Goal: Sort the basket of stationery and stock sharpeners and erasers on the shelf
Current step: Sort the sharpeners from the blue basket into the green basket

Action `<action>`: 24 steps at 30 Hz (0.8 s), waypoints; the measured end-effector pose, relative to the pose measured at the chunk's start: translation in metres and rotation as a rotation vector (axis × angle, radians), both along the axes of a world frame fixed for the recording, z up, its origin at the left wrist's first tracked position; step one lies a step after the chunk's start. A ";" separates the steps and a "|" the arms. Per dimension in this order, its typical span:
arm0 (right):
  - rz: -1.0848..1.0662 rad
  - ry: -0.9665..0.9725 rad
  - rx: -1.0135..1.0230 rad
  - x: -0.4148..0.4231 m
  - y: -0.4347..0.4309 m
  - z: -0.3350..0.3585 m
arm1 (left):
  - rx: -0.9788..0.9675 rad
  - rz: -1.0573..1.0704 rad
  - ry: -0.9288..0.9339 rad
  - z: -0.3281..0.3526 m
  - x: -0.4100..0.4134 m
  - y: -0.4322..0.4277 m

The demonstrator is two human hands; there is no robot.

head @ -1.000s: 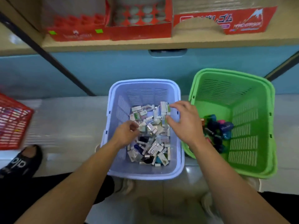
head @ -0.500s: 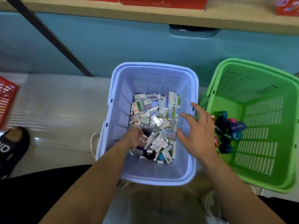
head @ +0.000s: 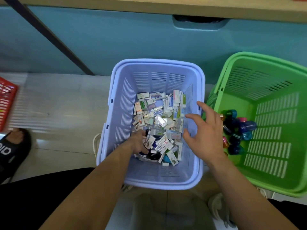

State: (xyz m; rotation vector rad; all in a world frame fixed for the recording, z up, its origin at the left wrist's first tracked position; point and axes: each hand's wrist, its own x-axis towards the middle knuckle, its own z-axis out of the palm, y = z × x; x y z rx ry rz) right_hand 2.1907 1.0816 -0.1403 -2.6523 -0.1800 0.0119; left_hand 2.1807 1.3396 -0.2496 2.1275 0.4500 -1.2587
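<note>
A lilac basket [head: 116,90] stands on the floor in front of me, its bottom covered with several small boxed erasers [head: 159,120] and a few dark sharpeners. My left hand [head: 138,142] reaches down into the near left of the pile, fingers curled among the items; what they hold is hidden. My right hand [head: 205,130] hovers over the basket's right rim, fingers spread and empty. To the right, a green basket [head: 272,100] holds several coloured sharpeners [head: 239,128] at its left side.
A red basket [head: 6,100] shows at the left edge. A foot in a black sandal [head: 11,146] is on the floor at the left. A wooden shelf edge [head: 149,5] runs above a blue cabinet front [head: 116,39].
The camera has tilted down, so the shelf boxes left the view. My left hand dug deeper toward the near end of the pile. My right hand drew back to the right rim and opened.
</note>
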 end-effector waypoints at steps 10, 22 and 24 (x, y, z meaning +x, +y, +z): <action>0.003 0.012 0.022 0.000 0.000 0.003 | -0.178 0.328 -0.129 0.020 0.005 0.006; -0.008 0.028 0.006 0.000 0.001 0.000 | -0.021 -0.112 -0.217 0.003 0.006 -0.022; -0.010 0.025 0.007 0.000 0.000 0.000 | -0.040 -0.115 -0.224 0.003 0.005 -0.021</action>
